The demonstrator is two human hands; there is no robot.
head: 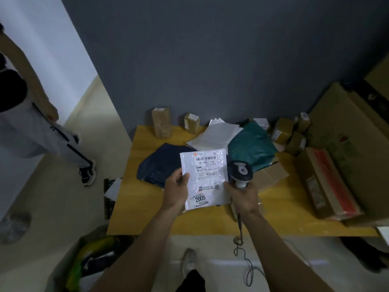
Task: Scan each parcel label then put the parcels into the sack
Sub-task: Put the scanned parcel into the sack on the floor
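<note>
My left hand (176, 189) pinches the left edge of a white plastic mailer (207, 165), held label-up above the yellow table (273, 218). Its label shows barcodes and the number 2005. My right hand (244, 197) grips the handle of a dark corded barcode scanner (240, 172), whose head sits at the mailer's right edge. A navy mailer (160, 165) and a teal mailer (252, 146) lie on the table behind. The open sack (84, 260), holding several parcels, stands on the floor at the lower left.
Small cardboard boxes (161, 122) line the back of the table by the grey wall, with more at the right (284, 129). White envelopes (216, 133) lie fanned out. Big cartons (328, 182) crowd the right side. Another person (31, 123) stands at the left. The scanner cable (246, 262) hangs down.
</note>
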